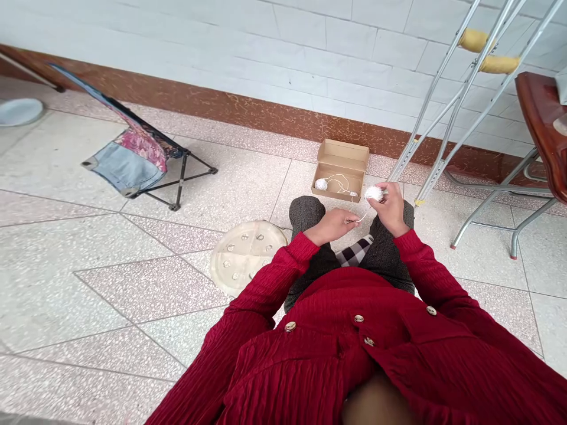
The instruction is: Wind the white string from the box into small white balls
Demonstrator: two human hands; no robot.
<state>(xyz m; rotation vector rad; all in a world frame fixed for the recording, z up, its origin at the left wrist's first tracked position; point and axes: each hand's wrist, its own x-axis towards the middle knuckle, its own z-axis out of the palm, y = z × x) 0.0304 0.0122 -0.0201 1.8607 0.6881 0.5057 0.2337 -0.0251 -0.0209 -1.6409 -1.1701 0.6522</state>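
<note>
Your right hand (392, 206) is gripping a ball (374, 193) of white yarn, its fingers closing round the side away from ten o'clock. Between eight and nine from there, your left hand (335, 225) is pinching a strand (362, 218) that is running toward the ball. At twelve from the left hand, an open box (342, 156) is sitting on the floor (241, 162), holding a small ball (321, 184) and loose loops (341, 189).

If your right grip is loosening, the ball could be dropping between your knees (308, 212) and unwinding. A hard tug could be tightening those loops into a knot, or catching yarn on the near rim.

The wall (301, 59) is closing off twelve. Crutches (499, 65) are leaning at one, their lower ends standing near your right knee, so a swinging arm could be toppling them; a chair (538, 121) is blocking two. Bare floor is lying open at ten, toward the folding chair (128, 162); a mat (248, 248) is lying lower, past your left knee.
</note>
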